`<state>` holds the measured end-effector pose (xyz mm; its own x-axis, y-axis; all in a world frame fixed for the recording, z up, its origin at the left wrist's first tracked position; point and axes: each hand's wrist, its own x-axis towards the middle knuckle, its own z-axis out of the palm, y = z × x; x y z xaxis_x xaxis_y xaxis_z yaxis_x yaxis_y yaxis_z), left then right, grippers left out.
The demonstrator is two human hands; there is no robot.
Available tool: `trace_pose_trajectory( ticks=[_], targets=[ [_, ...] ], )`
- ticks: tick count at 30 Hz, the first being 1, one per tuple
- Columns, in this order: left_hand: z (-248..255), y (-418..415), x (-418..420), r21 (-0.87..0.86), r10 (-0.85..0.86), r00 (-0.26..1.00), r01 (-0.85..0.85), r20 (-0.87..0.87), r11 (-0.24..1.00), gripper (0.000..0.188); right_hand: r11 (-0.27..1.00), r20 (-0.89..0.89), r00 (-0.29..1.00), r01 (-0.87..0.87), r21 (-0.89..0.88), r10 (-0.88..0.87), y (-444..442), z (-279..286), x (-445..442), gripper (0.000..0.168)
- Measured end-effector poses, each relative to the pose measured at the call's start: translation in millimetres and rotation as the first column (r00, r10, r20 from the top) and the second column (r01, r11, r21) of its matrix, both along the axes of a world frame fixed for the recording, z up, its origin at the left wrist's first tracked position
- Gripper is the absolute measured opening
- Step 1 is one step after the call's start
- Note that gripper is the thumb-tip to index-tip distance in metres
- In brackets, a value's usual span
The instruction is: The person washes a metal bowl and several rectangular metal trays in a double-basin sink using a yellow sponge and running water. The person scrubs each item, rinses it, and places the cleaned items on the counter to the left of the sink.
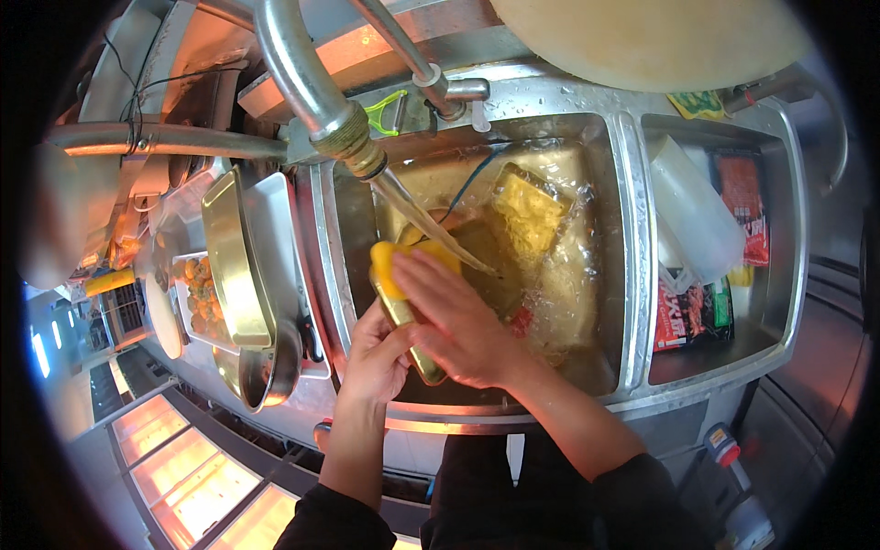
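Over the left sink basin point(605, 275), my left hand point(375, 354) grips the lower side of a shallow gold-toned metal tray point(430, 368), which is tilted. My right hand point(457, 323), slightly blurred, lies flat across the tray with a yellow sponge or cloth point(385, 261) under its fingers. Most of the tray's face is hidden by that hand. Water point(433, 230) pours from the metal faucet point(344, 130) just beyond my hands into the basin. In the water, a clear-sided container with yellow contents point(529, 213) sits near a blue strip point(474, 179).
The right basin holds a translucent pitcher point(698, 206) and printed food packets point(694, 313). A green peeler point(386, 113) lies on the back ledge. Leftward are a gold-toned tray point(237, 261), a white tray point(275, 206), a metal pan point(282, 364) and orange food pieces point(199, 292).
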<state>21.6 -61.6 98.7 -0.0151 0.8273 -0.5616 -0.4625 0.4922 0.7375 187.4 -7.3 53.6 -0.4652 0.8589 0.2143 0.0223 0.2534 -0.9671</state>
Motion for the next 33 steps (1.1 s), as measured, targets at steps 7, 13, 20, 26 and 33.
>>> trace_pose_trajectory(
  ticks=[7, 13, 20, 26, 33],
  targets=[
    [14.3, -19.9, -17.4, 0.239, 0.165, 0.974, -0.199, 0.154, 0.95, 0.06, 0.965, 0.403, 0.881, 0.26, 0.023, -0.247, 58.4, -59.8, 34.7, 0.051],
    [-4.3, -19.6, -10.8, 0.222, 0.405, 0.906, -0.423, 0.125, 0.878, 0.064, 0.997, 0.293, 0.954, 0.073, 0.001, -0.07, 16.3, -35.0, 25.2, 0.051],
    [-27.5, -10.0, 0.4, 0.04, 0.481, 0.84, -0.505, 0.253, 0.862, 0.044, 0.95, 0.254, 0.965, -0.133, 0.281, 0.059, -30.8, 22.0, 1.7, 0.057],
    [-11.7, -14.9, 22.5, -0.024, 0.449, 0.842, -0.464, 0.3, 0.885, 0.058, 0.956, 0.399, 0.917, -0.11, 0.271, -0.008, -10.4, 2.6, 43.0, 0.063],
    [-15.8, -50.8, 7.7, 0.135, 0.258, 0.926, -0.303, 0.277, 0.943, 0.065, 0.938, 0.47, 0.819, 0.34, 0.067, -0.33, 51.9, -62.1, 80.5, 0.048]
  ],
)
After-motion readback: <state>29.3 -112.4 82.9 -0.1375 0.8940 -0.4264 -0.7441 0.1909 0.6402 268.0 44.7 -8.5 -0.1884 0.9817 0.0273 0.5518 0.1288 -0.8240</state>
